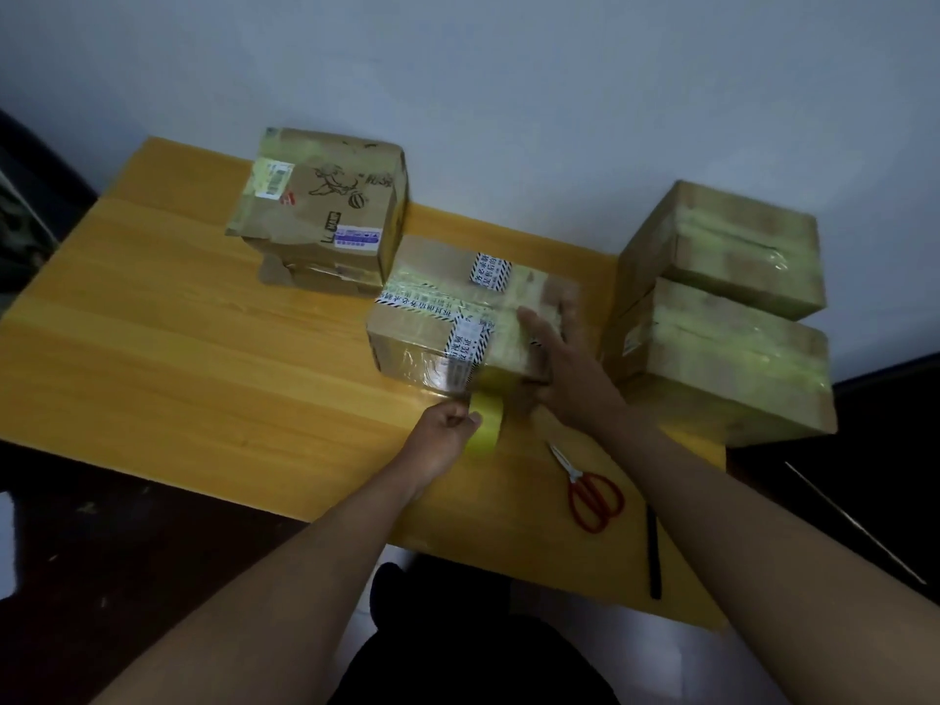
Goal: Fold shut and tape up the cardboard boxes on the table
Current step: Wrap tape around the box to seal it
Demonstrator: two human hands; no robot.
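The left hand (447, 424) grips the tape roll (486, 422) at the near edge of the middle box (458, 318) on the surface (203, 323), while the right hand (554, 353) lies flat, fingers straight, on the lid. If that palm lifts early, the strip could wrinkle or peel off — the scissors (592, 493) lie near. The stretched tape itself is blurred, and the roll's far side is hidden.

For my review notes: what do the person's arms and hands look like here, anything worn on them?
Both forearms come in bare from the bottom edge of the frame; no sleeves show anywhere along them. The left hand and the right hand are bare too: no gloves. No watch, bracelet or ring can be seen on either wrist or on the fingers, though the picture is dim and a little blurred, so something small might not show.
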